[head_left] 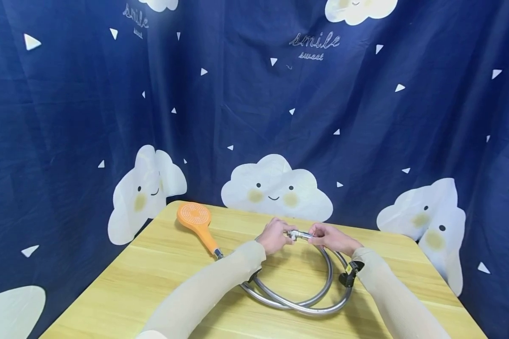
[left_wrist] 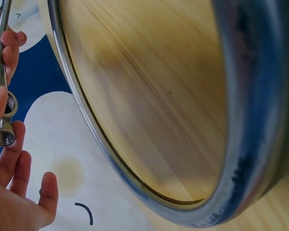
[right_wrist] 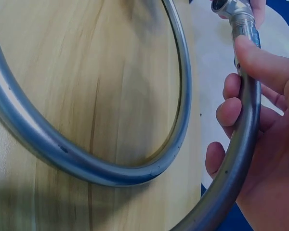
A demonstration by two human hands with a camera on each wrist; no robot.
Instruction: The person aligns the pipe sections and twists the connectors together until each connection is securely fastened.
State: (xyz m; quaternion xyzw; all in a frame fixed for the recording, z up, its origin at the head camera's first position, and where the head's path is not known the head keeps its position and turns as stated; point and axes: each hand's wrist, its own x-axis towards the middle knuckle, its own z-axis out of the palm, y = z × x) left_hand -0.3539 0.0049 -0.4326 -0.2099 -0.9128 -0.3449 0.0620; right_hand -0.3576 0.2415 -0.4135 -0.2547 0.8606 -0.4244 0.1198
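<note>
Between my hands, over the far part of the table, a small silver tee fitting (head_left: pixel 293 234) meets the end of a metal shower hose (head_left: pixel 320 310). My left hand (head_left: pixel 274 236) pinches the fitting between thumb and fingers. Two threaded openings of the fitting (left_wrist: pixel 3 138) face the left wrist camera. My right hand (head_left: pixel 334 239) grips the hose just behind its chrome end nut (right_wrist: pixel 245 31), thumb along the nut and fingers curled round the hose. In the right wrist view, the nut lines up with the fitting, and some thread shows between them.
An orange shower head (head_left: pixel 193 214) lies at the table's far left, joined to the hose's other end. The hose loops over the wooden table (head_left: pixel 123 282), below and between my forearms. A dark blue curtain (head_left: pixel 254 94) with cloud prints hangs behind the table.
</note>
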